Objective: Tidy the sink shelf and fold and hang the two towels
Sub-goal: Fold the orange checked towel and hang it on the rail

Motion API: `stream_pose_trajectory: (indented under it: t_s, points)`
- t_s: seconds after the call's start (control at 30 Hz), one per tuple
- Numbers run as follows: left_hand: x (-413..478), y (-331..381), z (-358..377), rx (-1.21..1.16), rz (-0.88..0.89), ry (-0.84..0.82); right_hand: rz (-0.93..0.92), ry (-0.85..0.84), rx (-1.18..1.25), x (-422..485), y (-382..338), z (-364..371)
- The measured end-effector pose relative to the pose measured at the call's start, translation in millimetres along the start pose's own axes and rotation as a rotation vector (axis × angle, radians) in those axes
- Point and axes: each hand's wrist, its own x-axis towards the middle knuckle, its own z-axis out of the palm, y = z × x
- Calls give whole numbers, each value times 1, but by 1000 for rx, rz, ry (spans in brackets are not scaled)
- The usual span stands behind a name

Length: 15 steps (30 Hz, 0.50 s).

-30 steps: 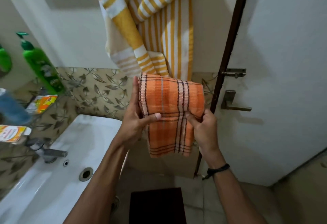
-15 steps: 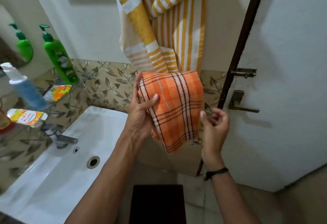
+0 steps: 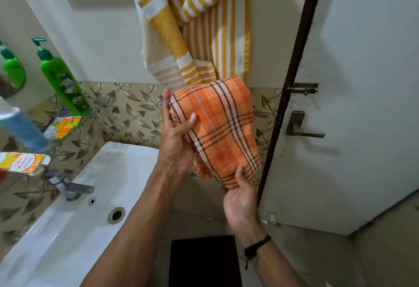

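A folded orange checked towel [image 3: 220, 128] hangs in front of me, over the right end of the sink. My left hand [image 3: 176, 137] grips its upper left side, thumb on the front. My right hand [image 3: 240, 193] pinches its lower edge from below. A yellow and white striped towel [image 3: 204, 26] hangs loosely on the wall above. The glass sink shelf [image 3: 90, 114] at left carries a green pump bottle [image 3: 63, 82], a blue bottle [image 3: 22, 128], an orange packet [image 3: 63, 125] and a yellow and white box [image 3: 22, 163].
The white sink [image 3: 68, 230] with its tap [image 3: 72, 187] lies at lower left. A white door [image 3: 362, 105] with handle [image 3: 301, 128] and latch stands at right. A dark mat [image 3: 204, 261] lies on the floor below. A mirror edge shows far left.
My right hand let go of the towel's middle, dropped lower and took hold of its bottom edge. The towel tilted, held up by my left hand. My view shifted slightly left.
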Motion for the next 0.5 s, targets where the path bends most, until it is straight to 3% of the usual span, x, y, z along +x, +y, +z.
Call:
stream_pose_trajectory:
  t_s: [0.17, 0.27, 0.4, 0.5]
  points:
    - [3, 2, -1, -11, -3, -12, -42, 89, -196, 8, 1, -4]
    - [4, 0, -2, -8, -20, -30, 4, 176, -160, 21, 0, -10]
    - [6, 2, -8, -46, -45, -58, 119, 79, -35, 38, -8, -26]
    - [6, 5, -12, -53, -59, -95, 167, 33, -106, 45, -17, -30]
